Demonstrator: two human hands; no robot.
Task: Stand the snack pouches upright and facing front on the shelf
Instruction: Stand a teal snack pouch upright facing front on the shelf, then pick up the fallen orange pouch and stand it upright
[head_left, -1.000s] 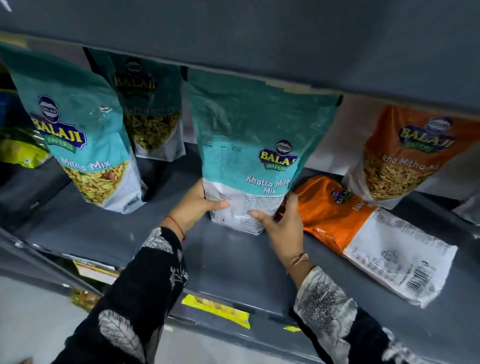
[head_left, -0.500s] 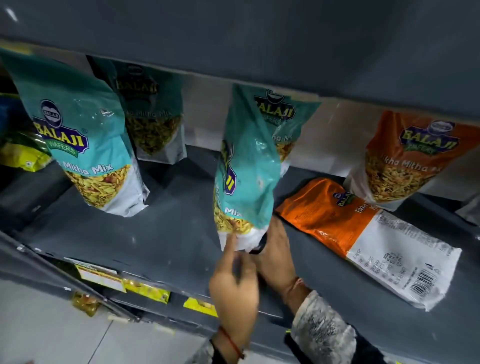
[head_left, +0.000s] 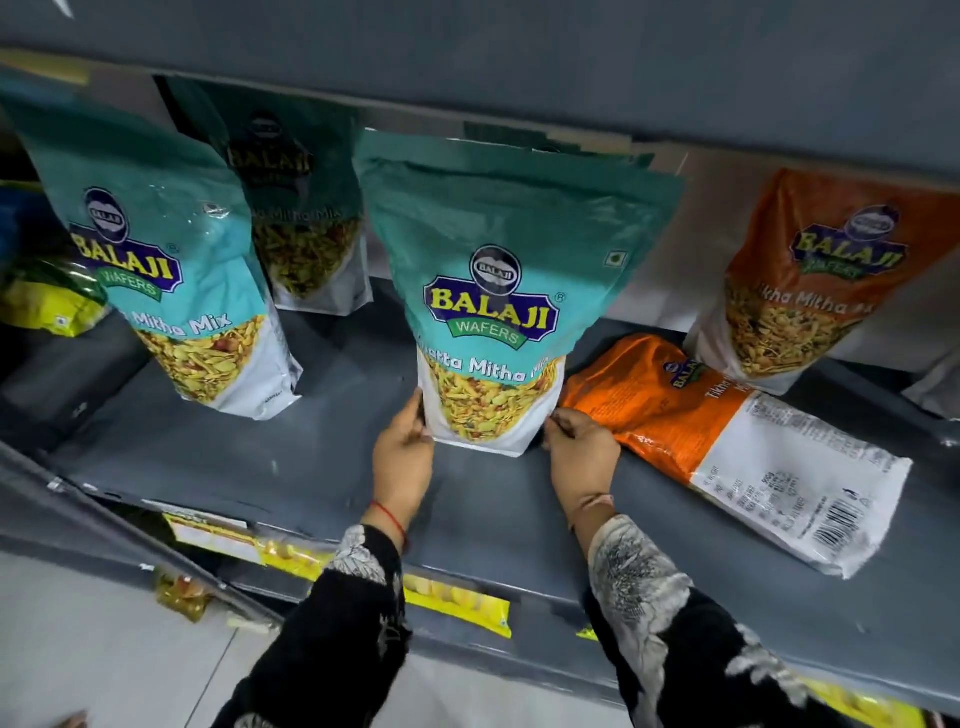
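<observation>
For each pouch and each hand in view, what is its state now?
Middle teal pouch: upright, front facing out.
Left teal pouch: upright, front out.
Rear teal pouch: upright, front out.
Flat orange pouch: lying down, back up.
Standing orange pouch: upright, front out.
Left hand: touching middle pouch's base.
Right hand: at its base.

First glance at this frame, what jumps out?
The teal pouch standing front-facing at the shelf's centre, with the left hand and right hand at its bottom corners. Just right of it, an orange pouch lies flat, back side up. More teal pouches stand to the left, and another orange one stands at the back right.
</observation>
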